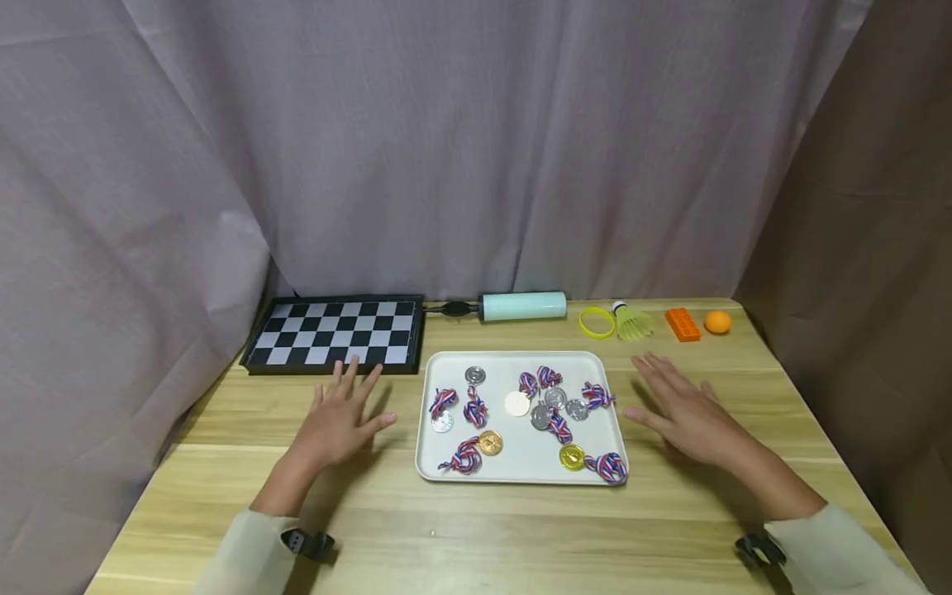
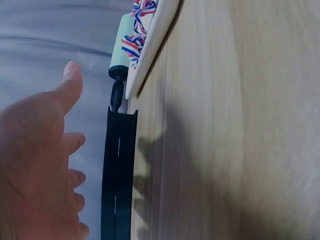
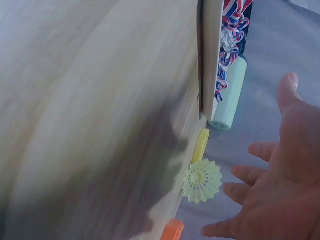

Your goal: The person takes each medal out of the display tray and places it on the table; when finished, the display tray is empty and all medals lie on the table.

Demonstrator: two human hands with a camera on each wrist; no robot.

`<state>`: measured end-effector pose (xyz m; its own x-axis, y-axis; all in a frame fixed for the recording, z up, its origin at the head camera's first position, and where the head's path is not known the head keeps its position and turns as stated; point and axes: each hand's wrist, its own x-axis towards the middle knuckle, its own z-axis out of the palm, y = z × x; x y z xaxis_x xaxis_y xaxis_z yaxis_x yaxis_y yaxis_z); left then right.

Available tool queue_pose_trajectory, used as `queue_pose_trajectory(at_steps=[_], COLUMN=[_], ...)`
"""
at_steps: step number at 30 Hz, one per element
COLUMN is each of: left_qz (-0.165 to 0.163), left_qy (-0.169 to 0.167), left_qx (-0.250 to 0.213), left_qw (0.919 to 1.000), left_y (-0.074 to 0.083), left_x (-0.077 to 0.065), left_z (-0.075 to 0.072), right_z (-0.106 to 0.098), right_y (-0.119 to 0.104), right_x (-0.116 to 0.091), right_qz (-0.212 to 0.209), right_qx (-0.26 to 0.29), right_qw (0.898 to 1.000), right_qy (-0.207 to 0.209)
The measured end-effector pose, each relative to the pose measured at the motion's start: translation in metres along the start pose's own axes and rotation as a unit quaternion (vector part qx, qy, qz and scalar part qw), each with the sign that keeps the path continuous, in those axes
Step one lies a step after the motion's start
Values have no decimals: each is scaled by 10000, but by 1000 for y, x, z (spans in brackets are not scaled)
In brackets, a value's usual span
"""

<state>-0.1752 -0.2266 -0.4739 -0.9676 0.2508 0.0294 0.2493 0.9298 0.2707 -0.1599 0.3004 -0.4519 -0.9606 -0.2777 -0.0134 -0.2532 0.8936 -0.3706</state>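
Between the two hands lies a white tray (image 1: 521, 473) holding several medals with knotted red, white and blue ribbons. A gold medal (image 1: 572, 457) is near its front right corner, a bronze-coloured medal (image 1: 490, 443) near the front left, and a silver medal (image 1: 475, 375) toward the back. My left hand (image 1: 336, 423) hovers with spread fingers left of the tray, its fingertips overlapping the front edge of the chessboard (image 1: 338, 332) in the head view. To the tray's right, my right hand (image 1: 687, 413) is held over the table with fingers extended. Neither hand holds anything.
Behind the tray lies a pale green hand pump (image 1: 524, 306) with a black end. Right of it are a yellow ring (image 1: 597, 334), a yellow shuttlecock (image 1: 632, 322), an orange block (image 1: 683, 325) and an orange ball (image 1: 717, 321). Grey curtains (image 1: 476, 149) hang behind the wooden table (image 1: 476, 545).
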Motion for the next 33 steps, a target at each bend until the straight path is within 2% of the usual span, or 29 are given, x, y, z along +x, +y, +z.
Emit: queue_pose_trajectory(at_steps=[4,8,12,15,19,25,33], left_qz=[74,204,230,265,237,20,22], left_qy=[-96,-203,-517,-706,-806,-851,-896], left_qx=[-519,-1244,-1905,-2411,-2914,-3332,-3439], left_qw=[9986,9918,9800,9676,9529,9390,9347], left_y=[3,9,15,19,26,34,35], left_x=[-3,-6,-7,-7,-7,-8,-11], left_z=[4,8,14,18,25,33,38], right_z=[2,5,11,16,24,36,50], right_y=[-6,-10,-12,-12,-12,-11,-11], right_x=[5,13,26,34,45,56,61], right_qz=[-187,-497,-785,-939,-1153,-1185,-1106], right_qx=[295,564,901,1137,1287,1642,1780], right_qw=[9993,9969,9921,9876,9832,9769,9767], right_qy=[-101,-209,-374,-532,-580,-690,-459])
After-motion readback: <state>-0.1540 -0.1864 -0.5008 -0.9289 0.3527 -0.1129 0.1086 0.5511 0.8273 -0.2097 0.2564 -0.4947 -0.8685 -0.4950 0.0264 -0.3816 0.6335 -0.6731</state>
